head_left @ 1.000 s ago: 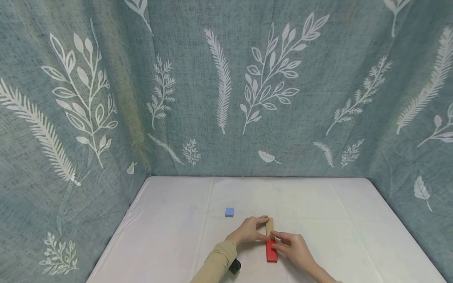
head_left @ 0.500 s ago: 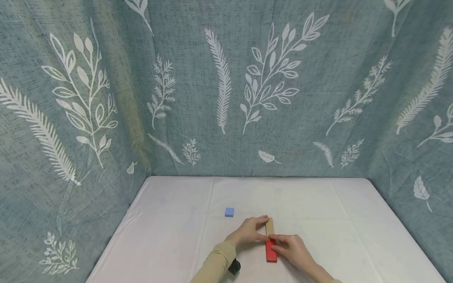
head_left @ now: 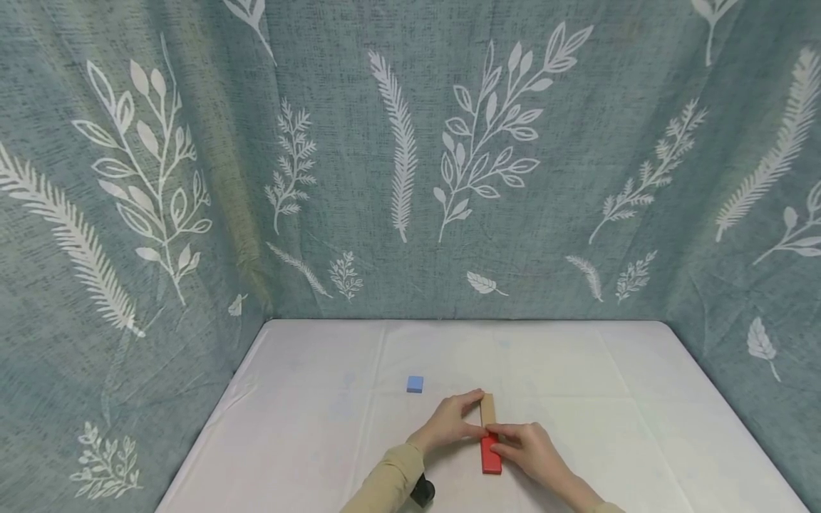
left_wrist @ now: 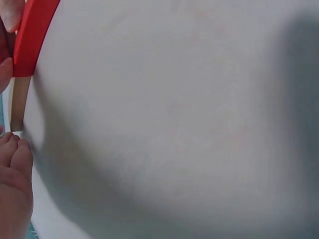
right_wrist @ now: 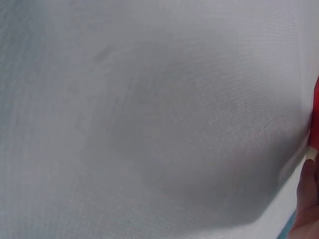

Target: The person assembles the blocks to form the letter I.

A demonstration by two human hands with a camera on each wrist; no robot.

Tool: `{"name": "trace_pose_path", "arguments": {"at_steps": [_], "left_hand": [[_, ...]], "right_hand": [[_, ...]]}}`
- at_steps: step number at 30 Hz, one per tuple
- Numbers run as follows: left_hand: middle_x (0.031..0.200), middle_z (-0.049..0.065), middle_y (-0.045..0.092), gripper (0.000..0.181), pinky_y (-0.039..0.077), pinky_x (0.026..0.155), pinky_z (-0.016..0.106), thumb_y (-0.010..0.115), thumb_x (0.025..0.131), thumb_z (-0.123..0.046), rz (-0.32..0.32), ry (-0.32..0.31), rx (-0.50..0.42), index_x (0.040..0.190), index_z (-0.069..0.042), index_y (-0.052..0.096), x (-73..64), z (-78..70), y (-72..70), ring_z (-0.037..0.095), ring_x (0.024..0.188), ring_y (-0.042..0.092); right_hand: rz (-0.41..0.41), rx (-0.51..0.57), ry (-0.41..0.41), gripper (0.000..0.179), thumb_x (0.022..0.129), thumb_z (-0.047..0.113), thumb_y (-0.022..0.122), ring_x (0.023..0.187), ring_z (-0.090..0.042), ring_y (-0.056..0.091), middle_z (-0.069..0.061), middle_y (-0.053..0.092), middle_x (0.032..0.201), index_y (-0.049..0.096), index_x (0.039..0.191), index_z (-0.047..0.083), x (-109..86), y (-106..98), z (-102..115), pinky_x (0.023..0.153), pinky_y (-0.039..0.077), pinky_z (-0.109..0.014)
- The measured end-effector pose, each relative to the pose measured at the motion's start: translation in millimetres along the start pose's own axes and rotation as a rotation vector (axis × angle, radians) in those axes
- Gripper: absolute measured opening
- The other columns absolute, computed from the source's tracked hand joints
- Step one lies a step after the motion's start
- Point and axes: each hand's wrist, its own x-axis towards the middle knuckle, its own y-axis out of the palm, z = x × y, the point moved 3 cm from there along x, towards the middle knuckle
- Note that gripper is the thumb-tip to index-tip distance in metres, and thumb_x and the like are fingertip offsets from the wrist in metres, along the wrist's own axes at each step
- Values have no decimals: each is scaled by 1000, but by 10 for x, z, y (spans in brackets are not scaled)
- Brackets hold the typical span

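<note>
A long light-wood piece (head_left: 487,410) lies on the white table, in line with a red rectangular block (head_left: 491,462). My left hand (head_left: 449,422) spans the wood from the left and holds it, index finger at its far end and thumb near the join. From the right, my right hand (head_left: 534,450) pinches the far part of the red block, its index finger at the join. In the left wrist view the wood (left_wrist: 20,104) looks narrower than the red block (left_wrist: 34,40). Whether it runs inside the red or only meets it, I cannot tell.
A small blue block (head_left: 415,385) lies farther back, left of the hands. The white tablecloth (head_left: 590,399) covers the table. Green leaf-patterned curtains (head_left: 359,178) hang behind and at the sides. A black device (head_left: 422,491) sits by the left sleeve.
My right index finger has slid a little nearer along the wood to the red block's edge. The left hand, both pieces and the blue block look nearly unmoved.
</note>
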Motion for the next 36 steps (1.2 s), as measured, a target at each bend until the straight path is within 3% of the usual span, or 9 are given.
{"name": "trace_pose_path", "arguments": {"at_steps": [6,11,19,29,36], "left_hand": [[146,14,44,70,41,110,35,76,79,-14,-8,-3,-11,139,2,44,15,-8,-98,28,135,42],[147,16,42,69,42,109,38,74,82,-12,-18,3,-64,141,3,41,19,-100,-277,31,134,43],[148,15,41,66,41,111,37,71,85,-12,-47,17,-72,142,1,40,70,-150,-537,29,136,42],[145,18,44,62,42,110,37,70,85,-13,-130,52,-20,139,4,44,69,-133,-975,31,134,43],[143,20,45,60,42,110,40,70,85,-11,-193,11,-36,138,4,45,-3,-84,-1255,34,133,43]], "right_hand": [[-15,-3,-30,30,81,15,73,101,-14,67,-10,72,106,71,109,3,0,-5,0,80,59,-22],[-18,-3,-25,30,81,16,73,100,-13,67,-11,72,106,72,108,4,-8,-7,-3,79,59,-21],[3,-3,10,31,80,14,74,102,-14,67,-8,72,108,72,109,4,-6,-14,9,82,59,-22],[-3,24,1,31,81,18,74,102,-20,68,-9,72,107,72,109,5,10,-30,38,82,60,-29],[-6,25,-2,31,81,17,74,103,-23,68,-9,72,106,72,109,4,6,-34,40,82,60,-30]]}}
